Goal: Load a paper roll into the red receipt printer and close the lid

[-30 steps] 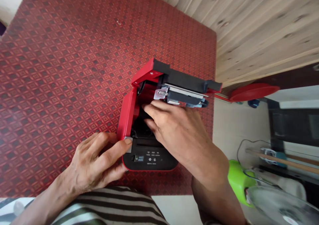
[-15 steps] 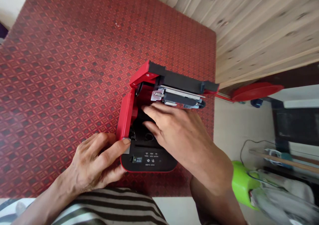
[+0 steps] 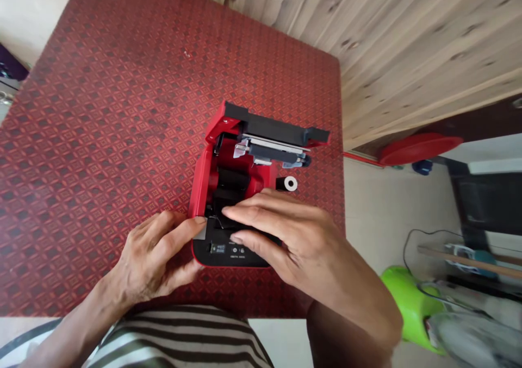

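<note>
A red and black label printer (image 3: 198,186) stands on the table with its lid (image 3: 277,129) raised. Its front panel carries a small display and printed icons. My left hand (image 3: 157,254) grips the printer's near left corner, one finger on top and the others along the side. Over the opening is my right hand (image 3: 281,229), its fingers stretched and thumb apart, with the fingertips at the black part inside the front edge. A black roll (image 3: 234,179) sits in the red interior. Just right of the printer is another black roll with a white core (image 3: 290,183), partly hidden behind it.
A red patterned cloth covers the table (image 3: 122,96). Wooden planks (image 3: 408,42) rise along its far right side. Beyond the right edge are a red round item (image 3: 420,149), a bright green container (image 3: 411,303) and a cable.
My right hand has drawn back from deep inside the printer toward its front edge. The interior and the roll on the right now show. My left hand stays on the corner.
</note>
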A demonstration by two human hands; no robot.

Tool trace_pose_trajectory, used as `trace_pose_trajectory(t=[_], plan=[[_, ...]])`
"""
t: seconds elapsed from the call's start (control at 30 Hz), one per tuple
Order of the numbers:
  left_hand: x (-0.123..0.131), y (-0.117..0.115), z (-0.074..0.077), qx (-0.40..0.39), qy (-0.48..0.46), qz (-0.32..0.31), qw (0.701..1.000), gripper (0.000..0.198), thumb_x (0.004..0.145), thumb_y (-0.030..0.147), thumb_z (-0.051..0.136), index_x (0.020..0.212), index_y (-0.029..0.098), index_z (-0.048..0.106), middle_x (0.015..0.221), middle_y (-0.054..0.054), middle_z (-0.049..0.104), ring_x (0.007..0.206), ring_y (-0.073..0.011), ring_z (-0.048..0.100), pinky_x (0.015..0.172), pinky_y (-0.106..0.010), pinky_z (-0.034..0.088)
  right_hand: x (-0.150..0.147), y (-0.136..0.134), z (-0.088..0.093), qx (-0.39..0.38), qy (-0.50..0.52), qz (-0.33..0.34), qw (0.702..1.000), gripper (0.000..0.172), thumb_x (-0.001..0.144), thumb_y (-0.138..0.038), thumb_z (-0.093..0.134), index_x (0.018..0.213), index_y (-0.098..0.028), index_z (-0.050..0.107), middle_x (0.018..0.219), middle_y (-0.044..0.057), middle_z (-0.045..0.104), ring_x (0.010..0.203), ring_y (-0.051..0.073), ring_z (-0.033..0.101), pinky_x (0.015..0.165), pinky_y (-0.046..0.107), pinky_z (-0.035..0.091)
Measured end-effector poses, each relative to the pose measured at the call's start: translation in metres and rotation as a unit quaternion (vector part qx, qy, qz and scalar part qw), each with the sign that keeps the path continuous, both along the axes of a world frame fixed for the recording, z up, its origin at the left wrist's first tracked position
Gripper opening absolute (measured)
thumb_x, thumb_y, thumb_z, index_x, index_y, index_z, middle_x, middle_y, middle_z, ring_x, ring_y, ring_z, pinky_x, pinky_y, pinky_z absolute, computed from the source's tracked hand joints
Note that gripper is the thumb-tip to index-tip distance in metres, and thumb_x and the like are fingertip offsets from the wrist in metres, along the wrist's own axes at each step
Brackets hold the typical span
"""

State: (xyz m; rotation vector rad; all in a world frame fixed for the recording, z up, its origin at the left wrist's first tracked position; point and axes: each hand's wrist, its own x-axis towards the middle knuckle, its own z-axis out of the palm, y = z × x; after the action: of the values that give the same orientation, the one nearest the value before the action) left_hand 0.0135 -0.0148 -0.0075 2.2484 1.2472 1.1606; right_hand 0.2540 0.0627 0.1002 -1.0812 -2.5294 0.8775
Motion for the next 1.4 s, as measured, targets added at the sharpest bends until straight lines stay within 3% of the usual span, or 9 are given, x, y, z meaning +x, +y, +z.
trace_pose_trajectory(t=[0.2,0.37,0.47,0.57,0.73,0.87,0.97,1.23,1.4], plan=[[-0.002,-0.002,0.005,-0.021,0.006,0.007,1.0,0.053,0.098,0.034,0.07,0.145,0.018,0.053,0.105,-0.008,0.074,0.082,-0.0162,0.07,0.07,-0.025,0.061,-0.002,-0.01,-0.011,0.054,0.065,-0.044,0.995,0.019,0.105,-0.012,0.058,0.109,-0.019,0.075,0.099,0.004,0.078,0.091,0.016,0.07,0.086,0.032,0.06],[-0.006,0.002,0.026,-0.041,0.035,0.025,0.998,0.051,0.103,0.047,0.063,0.146,0.021,0.054,0.108,-0.007,0.076,0.088,-0.017,0.074,0.079,-0.027,0.063,0.002,-0.026,-0.013,0.08,0.103,-0.1,0.986,0.013,0.102,-0.011,0.063,0.104,-0.018,0.074,0.1,0.004,0.073,0.093,0.014,0.07,0.088,0.027,0.058],[-0.01,0.01,0.039,-0.108,-0.01,0.017,0.994,0.052,0.103,0.052,0.06,0.146,0.023,0.055,0.099,-0.003,0.074,0.085,-0.0162,0.072,0.079,-0.028,0.062,0.003,-0.033,-0.017,0.09,0.126,-0.122,0.98,0.011,0.101,-0.01,0.063,0.101,-0.018,0.071,0.098,0.004,0.07,0.092,0.013,0.069,0.087,0.025,0.057],[-0.012,0.029,0.045,-0.169,-0.076,0.035,0.982,0.05,0.104,0.053,0.058,0.147,0.028,0.055,0.11,-0.005,0.072,0.095,-0.0193,0.072,0.085,-0.034,0.062,0.003,-0.037,-0.022,0.107,0.148,-0.131,0.975,0.012,0.101,-0.007,0.061,0.096,-0.018,0.065,0.095,0.003,0.068,0.09,0.013,0.067,0.086,0.026,0.056],[-0.012,0.078,0.043,-0.142,-0.139,0.103,0.974,0.054,0.104,0.06,0.052,0.146,0.025,0.057,0.13,-0.01,0.068,0.117,-0.0261,0.067,0.096,-0.044,0.059,0.0,-0.041,-0.027,0.12,0.163,-0.124,0.971,0.015,0.101,-0.006,0.06,0.095,-0.02,0.059,0.091,0.002,0.066,0.085,0.014,0.064,0.081,0.027,0.054],[-0.006,0.111,0.049,-0.143,-0.115,0.05,0.982,0.065,0.105,0.07,0.041,0.145,0.021,0.057,0.13,-0.011,0.07,0.118,-0.0263,0.066,0.102,-0.046,0.056,-0.004,-0.045,-0.027,0.119,0.163,-0.123,0.972,0.014,0.101,-0.005,0.06,0.099,-0.019,0.06,0.093,0.003,0.066,0.087,0.015,0.065,0.082,0.028,0.055],[0.004,0.122,0.061,-0.134,-0.1,0.006,0.986,0.074,0.103,0.075,0.039,0.147,0.019,0.055,0.128,-0.012,0.071,0.114,-0.0263,0.067,0.101,-0.046,0.054,-0.006,-0.05,-0.025,0.116,0.154,-0.125,0.973,0.017,0.1,-0.002,0.058,0.102,-0.017,0.062,0.095,0.005,0.067,0.086,0.016,0.064,0.081,0.029,0.055],[0.01,0.117,0.076,-0.107,-0.115,-0.049,0.986,0.062,0.105,0.07,0.039,0.132,0.022,0.068,0.119,-0.009,0.074,0.111,-0.0258,0.069,0.099,-0.043,0.053,-0.002,-0.075,-0.025,0.162,0.102,-0.152,0.97,0.025,0.097,0.002,0.061,0.117,-0.01,0.068,0.116,0.013,0.074,0.098,0.02,0.067,0.093,0.035,0.057],[0.003,0.094,0.074,-0.074,-0.064,-0.097,0.99,0.056,0.106,0.066,0.043,0.126,0.022,0.07,0.131,-0.011,0.072,0.123,-0.0278,0.068,0.106,-0.046,0.053,-0.002,-0.079,-0.03,0.206,0.108,-0.162,0.959,0.022,0.1,0.001,0.058,0.115,-0.009,0.07,0.111,0.013,0.076,0.092,0.019,0.069,0.083,0.034,0.058]])
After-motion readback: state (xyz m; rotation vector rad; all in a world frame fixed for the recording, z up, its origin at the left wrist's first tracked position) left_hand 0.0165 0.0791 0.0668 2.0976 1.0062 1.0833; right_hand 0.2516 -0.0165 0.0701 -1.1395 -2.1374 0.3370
